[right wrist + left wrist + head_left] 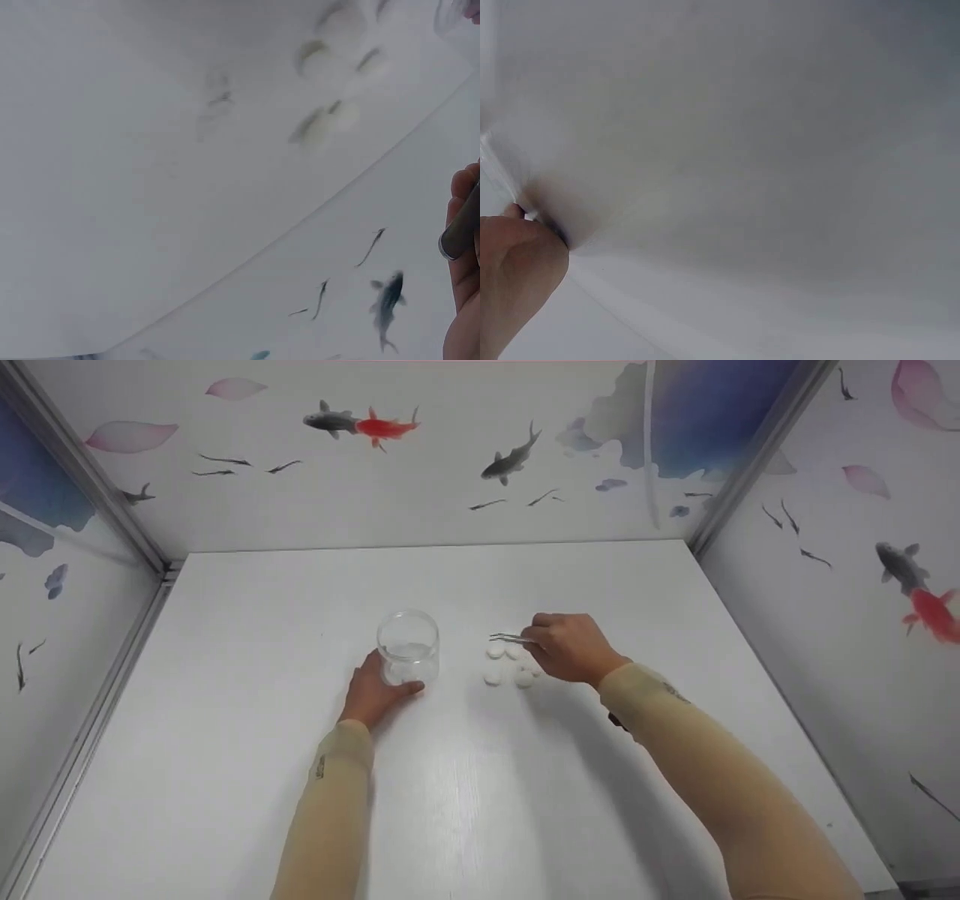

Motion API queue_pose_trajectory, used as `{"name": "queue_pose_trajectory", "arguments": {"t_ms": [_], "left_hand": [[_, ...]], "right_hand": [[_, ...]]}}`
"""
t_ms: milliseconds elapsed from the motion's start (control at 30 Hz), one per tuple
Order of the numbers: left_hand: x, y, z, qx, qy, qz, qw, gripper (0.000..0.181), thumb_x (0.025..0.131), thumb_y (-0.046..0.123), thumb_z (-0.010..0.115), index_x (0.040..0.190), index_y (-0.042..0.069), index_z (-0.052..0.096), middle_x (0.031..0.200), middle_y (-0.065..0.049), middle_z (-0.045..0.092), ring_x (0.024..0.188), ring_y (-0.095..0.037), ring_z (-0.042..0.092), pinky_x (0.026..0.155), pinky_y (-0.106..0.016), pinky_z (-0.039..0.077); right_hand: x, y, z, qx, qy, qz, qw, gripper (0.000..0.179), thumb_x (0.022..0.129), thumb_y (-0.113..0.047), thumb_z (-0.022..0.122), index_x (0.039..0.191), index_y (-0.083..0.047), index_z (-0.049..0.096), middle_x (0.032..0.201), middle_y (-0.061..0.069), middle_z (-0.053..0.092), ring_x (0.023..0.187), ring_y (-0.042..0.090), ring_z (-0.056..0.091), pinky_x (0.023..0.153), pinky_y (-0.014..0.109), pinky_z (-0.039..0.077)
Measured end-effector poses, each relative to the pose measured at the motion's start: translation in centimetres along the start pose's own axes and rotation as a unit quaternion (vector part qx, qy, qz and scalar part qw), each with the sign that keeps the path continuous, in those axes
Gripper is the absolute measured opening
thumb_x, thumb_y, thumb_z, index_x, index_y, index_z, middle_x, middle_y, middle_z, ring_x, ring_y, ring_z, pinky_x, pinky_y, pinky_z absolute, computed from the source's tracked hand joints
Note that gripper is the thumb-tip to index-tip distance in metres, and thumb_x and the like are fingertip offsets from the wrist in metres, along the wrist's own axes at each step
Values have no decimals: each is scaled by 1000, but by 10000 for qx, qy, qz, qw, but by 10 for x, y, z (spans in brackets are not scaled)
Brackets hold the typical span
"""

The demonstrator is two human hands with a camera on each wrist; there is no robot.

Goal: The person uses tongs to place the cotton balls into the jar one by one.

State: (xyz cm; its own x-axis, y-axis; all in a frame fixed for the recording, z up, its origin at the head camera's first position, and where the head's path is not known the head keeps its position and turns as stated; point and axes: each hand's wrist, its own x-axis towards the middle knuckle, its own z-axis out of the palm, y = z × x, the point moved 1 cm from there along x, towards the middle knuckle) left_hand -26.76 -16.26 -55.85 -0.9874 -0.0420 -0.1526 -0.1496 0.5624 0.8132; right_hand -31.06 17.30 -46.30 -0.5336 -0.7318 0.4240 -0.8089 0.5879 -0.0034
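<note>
A clear glass jar (409, 654) stands on the white tabletop, its round opening facing up. My left hand (371, 694) grips it low on its left side, the thumb across the front near the base. Only part of that hand (525, 270) shows in the left wrist view, beside a sliver of the jar (499, 169). My right hand (570, 646) holds metal tweezers (510, 638), tips pointing left toward the jar. Just below the tips lie several small white round pieces (493, 678); the hand hides some. The tweezers' rear end (459, 234) shows against the right palm.
The white table (450, 795) is walled at the back (442, 502) and on both sides by panels with painted fish and petals. Metal frame strips (120, 502) run along the corners. The right forearm's shadow falls over the table.
</note>
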Motion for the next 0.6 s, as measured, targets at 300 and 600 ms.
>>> {"name": "queue_pose_trajectory", "arguments": {"t_ms": [300, 600], "left_hand": [[-3, 1, -2, 91, -23, -77, 9999, 108, 79, 45, 84, 158, 8, 21, 158, -14, 33, 145, -32, 26, 122, -44, 17], [-3, 5, -1, 98, -17, 17, 9999, 106, 81, 43, 83, 158, 6, 21, 158, -15, 32, 145, -33, 26, 123, -43, 16]], "right_hand": [[-56, 13, 11, 75, -256, 332, 9991, 6, 89, -7, 72, 91, -10, 77, 77, 0, 63, 60, 12, 59, 49, 30, 53], [-79, 14, 18, -11, -515, 664, 9965, 7, 88, -10, 74, 93, -11, 78, 77, -2, 63, 59, 8, 55, 51, 26, 52]]}}
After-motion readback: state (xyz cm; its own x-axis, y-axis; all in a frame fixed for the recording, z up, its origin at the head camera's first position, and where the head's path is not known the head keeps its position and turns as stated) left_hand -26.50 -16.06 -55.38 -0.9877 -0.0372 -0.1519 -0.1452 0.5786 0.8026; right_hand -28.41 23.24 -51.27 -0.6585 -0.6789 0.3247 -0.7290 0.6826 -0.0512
